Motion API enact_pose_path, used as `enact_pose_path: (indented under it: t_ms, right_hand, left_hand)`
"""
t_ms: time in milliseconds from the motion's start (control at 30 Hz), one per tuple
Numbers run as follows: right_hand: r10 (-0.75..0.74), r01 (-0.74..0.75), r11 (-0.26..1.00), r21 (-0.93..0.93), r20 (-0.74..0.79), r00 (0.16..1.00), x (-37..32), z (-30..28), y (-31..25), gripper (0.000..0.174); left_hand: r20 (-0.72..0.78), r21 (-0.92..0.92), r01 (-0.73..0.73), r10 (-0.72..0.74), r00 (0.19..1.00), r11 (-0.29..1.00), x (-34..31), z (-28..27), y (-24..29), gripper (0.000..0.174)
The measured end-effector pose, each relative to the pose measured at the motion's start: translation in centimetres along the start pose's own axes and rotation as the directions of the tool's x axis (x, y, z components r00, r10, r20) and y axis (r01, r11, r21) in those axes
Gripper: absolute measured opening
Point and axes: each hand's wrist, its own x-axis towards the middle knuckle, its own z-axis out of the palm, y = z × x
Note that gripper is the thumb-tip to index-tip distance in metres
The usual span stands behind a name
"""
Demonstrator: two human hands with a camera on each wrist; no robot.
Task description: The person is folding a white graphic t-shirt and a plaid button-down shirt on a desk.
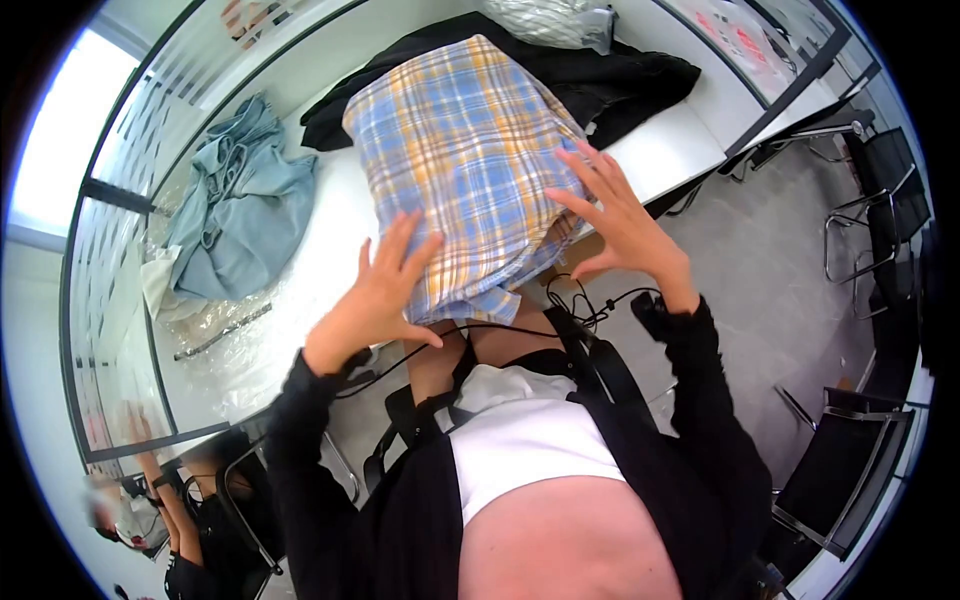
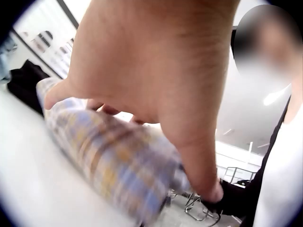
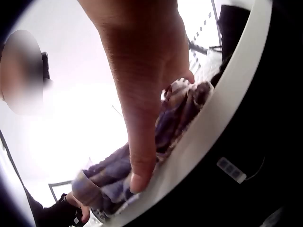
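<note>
A blue, yellow and white plaid cloth [image 1: 465,160] lies folded into a thick bundle on the white table, its near end at the front edge. My left hand [image 1: 370,300] is at the bundle's near left corner, fingers spread and thumb pointing inward. On the other side my right hand [image 1: 632,235] has its fingers spread too, with the fingertips right at the bundle's right edge. In the left wrist view the plaid cloth [image 2: 109,161] shows under the palm. The right wrist view has its rumpled side [image 3: 113,175] beside my thumb.
Behind the bundle lies a black garment [image 1: 640,85], with a clear plastic bag [image 1: 555,22] beyond it. Light blue denim [image 1: 245,210] and crinkled plastic wrap [image 1: 225,350] lie at left. A black cable [image 1: 490,326] runs between my wrists. Chairs [image 1: 840,470] stand at right.
</note>
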Motion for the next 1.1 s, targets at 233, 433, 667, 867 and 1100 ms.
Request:
enact_pose_path:
  t_ms: [233, 433, 667, 867, 1100]
  right_hand:
    - [-0.145, 0.137, 0.977, -0.163, -0.038, 0.989, 1.0, 4.4, 0.9, 0.062]
    - [-0.208, 0.197, 0.950, 0.243, 0.018, 0.978, -0.7, 1.4, -3.2, 0.036]
    - [0.094, -0.050, 0.776, 0.629, -0.037, 0.995, 6.2, -3.0, -3.6, 0.034]
    - [0.303, -0.354, 0.905, 0.237, 0.227, 0.926, 13.6, 2.3, 3.4, 0.044]
    - [0.152, -0.183, 0.963, -0.199, -0.164, 0.975, 13.7, 3.0, -0.8, 0.045]
  left_hand:
    - [-0.406, 0.052, -0.010, 0.030, 0.914, 0.999, -2.0, 6.7, 1.3, 0.056]
    - [-0.387, -0.283, -0.148, 0.028, 0.922, 0.948, -7.4, 2.8, 0.0, 0.046]
    - [-0.214, -0.975, -0.089, -0.758, 0.616, 0.202, -7.2, -0.7, -2.8, 0.048]
    - [-0.493, -0.509, 0.410, -0.646, 0.583, 0.757, -0.7, -0.7, -9.5, 0.044]
    - [-0.454, 0.134, 0.005, 0.057, 0.889, 0.991, 3.6, -1.2, -5.3, 0.048]
